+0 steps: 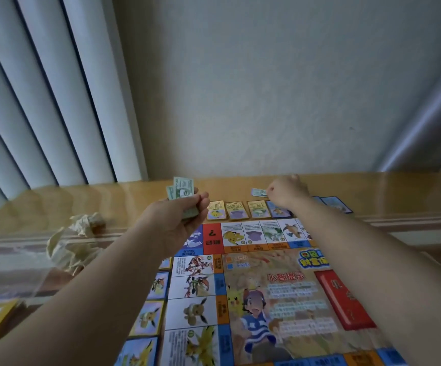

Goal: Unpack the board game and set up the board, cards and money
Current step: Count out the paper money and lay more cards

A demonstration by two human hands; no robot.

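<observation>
Green bills (181, 190) stand in the left hand's (177, 223) curled fingers, centre frame. Another bill (258, 192) lies crosswise just left of the right hand (289, 192), whose fingertips pinch its end, beyond the cards (236, 210).

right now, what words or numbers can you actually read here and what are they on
"?": red square on the far edge of the board.
"小智提示": red heading in the board's middle.
"1000元", probably: blue strip left of the red square.
Too blurred to read: the money in the left hand, the bill at the right hand, the cards, the yellow logo, all other board print.
</observation>
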